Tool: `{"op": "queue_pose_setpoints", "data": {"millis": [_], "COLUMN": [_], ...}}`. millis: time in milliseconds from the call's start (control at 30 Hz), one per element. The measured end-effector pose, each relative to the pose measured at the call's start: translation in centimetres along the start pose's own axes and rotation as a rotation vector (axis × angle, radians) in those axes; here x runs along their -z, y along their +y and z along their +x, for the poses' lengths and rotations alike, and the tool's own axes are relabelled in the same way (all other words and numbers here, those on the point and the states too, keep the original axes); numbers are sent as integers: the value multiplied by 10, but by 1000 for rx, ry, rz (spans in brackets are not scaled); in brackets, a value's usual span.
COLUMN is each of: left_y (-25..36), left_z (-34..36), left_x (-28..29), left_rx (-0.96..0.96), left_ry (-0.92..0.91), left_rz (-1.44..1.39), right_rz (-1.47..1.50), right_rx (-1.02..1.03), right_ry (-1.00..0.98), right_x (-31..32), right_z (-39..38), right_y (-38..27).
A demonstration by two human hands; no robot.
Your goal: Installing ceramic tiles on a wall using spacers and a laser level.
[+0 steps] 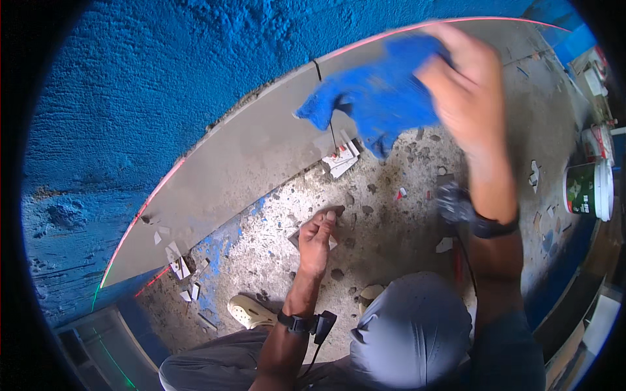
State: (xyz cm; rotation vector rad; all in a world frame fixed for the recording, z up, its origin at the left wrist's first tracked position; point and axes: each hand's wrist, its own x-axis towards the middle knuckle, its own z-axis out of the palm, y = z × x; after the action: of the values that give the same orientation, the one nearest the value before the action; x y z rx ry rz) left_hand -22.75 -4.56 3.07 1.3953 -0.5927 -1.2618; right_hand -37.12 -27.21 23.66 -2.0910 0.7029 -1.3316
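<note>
My right hand [463, 85], blurred, grips a crumpled blue cloth [372, 98] at the upper right, in front of a row of grey tiles [215, 186] along the textured blue wall [150, 65]. A dark vertical gap runs between tiles behind the cloth. Below, white broken pieces [342, 163] rest at the tiles' foot. Lower down, my left hand [316, 238] has its fingers pinched on something dark and small that I cannot make out, over a squarish grey piece. Red laser light runs along the tiles' upper edge.
Dark crumbs and white offcuts [181, 267] lie on the speckled floor [358, 244]. At the right are a white-and-green bucket [583, 190] and another container [596, 143]. A grey panel [104, 355] leans at lower left. My shoe [251, 311] and knees fill the bottom.
</note>
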Motion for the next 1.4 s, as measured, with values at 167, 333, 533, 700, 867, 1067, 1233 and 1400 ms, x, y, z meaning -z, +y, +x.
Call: {"op": "queue_pose_setpoints", "data": {"millis": [167,333,533,700,867,1067,1233,1400], "left_y": [5,-24,2,-3,-6,4,-13,-37], "left_z": [-2,-1,-14,-12,-11,11,20,28], "left_x": [4,18,-7,-11,0,17,96,161], "left_rx": [27,55,-91,-222,-107,64,48,38], "left_ry": [-26,-78,-333,-438,-512,-195,-17,436], "left_rz": [-45,101,531,783,481,355,536,27], "right_rz": [444,394,19,-25,88,286,131,272], "right_rx": [-467,-814,-546,-479,-471,-698,-241,-253], "right_ry": [-329,-801,-503,-785,-827,-535,-428,-131], "right_x": [76,58,-22,-42,-48,-82,-153,-89], "right_z": [-112,-222,-243,-232,-237,-202,-110,-63], "right_y": [10,39,20,32,46,111,114,37]}}
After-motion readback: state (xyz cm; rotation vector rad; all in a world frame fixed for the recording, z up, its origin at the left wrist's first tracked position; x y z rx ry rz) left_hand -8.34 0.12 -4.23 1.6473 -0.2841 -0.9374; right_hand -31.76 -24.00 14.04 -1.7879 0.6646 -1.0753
